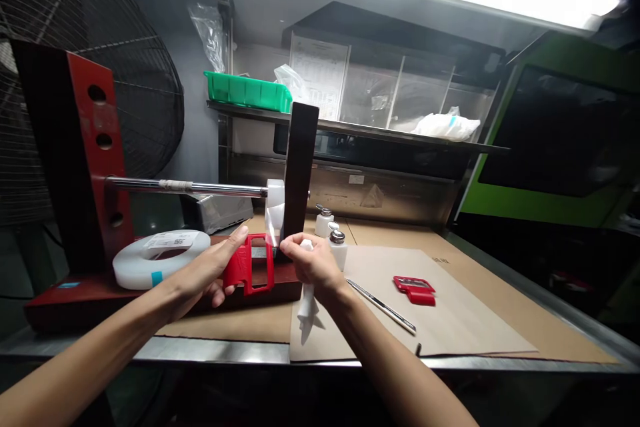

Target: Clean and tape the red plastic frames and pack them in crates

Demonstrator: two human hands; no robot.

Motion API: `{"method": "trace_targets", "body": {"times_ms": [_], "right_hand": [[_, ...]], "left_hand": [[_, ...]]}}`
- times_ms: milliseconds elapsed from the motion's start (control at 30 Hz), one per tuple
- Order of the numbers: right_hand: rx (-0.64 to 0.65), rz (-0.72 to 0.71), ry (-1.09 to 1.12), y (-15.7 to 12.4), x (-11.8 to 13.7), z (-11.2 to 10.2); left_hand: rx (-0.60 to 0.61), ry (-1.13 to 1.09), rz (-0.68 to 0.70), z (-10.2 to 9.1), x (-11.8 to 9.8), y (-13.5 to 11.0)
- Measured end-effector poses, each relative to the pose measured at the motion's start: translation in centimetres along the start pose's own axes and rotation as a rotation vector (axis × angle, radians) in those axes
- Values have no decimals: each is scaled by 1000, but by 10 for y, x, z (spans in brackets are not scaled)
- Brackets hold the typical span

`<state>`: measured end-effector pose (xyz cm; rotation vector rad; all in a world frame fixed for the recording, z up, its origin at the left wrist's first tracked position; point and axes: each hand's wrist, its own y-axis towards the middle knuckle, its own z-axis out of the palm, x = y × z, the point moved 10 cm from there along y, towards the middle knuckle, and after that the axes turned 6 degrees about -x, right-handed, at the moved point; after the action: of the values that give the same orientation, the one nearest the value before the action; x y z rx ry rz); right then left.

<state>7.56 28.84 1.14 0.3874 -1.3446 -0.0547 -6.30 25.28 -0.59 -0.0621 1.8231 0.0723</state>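
My left hand (213, 268) is closed around a red plastic part (249, 265), holding it upright in front of the red stand. My right hand (314, 265) pinches a strip of white tape (306, 310) that hangs down below my fingers. The strip leads up toward a small white tape roll (275, 203) mounted on a metal rod (185, 185) between the red upright (97, 147) and a dark upright (300, 167). Both hands meet close together at the red part.
A large white tape roll (160, 255) lies on the stand's red base. On the cardboard-covered bench lie a second red part (415, 289), a metal rod or tweezers (383, 307) and small pump bottles (333, 230). A fan (90, 47) stands left; a green bin (247, 90) sits on the shelf.
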Motion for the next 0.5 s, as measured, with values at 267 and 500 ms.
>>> {"method": "trace_targets", "body": {"times_ms": [267, 500], "right_hand": [[38, 25, -115, -38, -12, -4], [22, 34, -192, -41, -18, -15]], "left_hand": [[21, 52, 51, 22, -12, 4], [-10, 92, 79, 22, -12, 5]]}}
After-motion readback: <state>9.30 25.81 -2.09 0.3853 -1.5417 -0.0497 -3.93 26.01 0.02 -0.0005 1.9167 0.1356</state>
